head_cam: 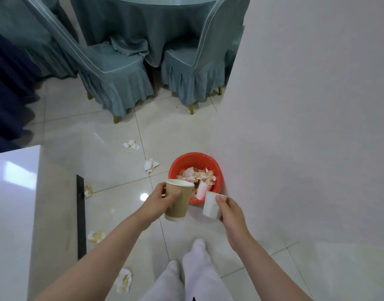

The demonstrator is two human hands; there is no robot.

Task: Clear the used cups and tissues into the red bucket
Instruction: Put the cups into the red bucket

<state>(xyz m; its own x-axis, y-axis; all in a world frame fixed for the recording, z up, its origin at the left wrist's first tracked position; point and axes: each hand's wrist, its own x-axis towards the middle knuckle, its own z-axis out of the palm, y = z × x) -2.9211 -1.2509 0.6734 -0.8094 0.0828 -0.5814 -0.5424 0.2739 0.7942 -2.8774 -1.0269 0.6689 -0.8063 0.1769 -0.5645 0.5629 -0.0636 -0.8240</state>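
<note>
My left hand (pixel 159 199) grips a tall brown paper cup (pixel 178 202), upright, just left of and above the red bucket (pixel 216 170). My right hand (pixel 229 210) holds a small white paper cup (pixel 212 207) by its rim and side, over the bucket's near edge. The bucket stands on the floor by the white wall and holds crumpled stained tissues (pixel 197 175) and a white cup (pixel 201 190). More stained tissues lie on the tiles: one (pixel 151 165) left of the bucket, one (pixel 131 144) farther off, others (pixel 96 236) beside the white table.
A white table (pixel 10 213) fills the left, with a dark strip (pixel 81 216) beside it on the floor. Two blue-covered chairs (pixel 117 77) and a blue-draped table (pixel 143 22) stand ahead. A white wall (pixel 306 105) runs along the right. My white-trousered legs (pixel 195 272) are below.
</note>
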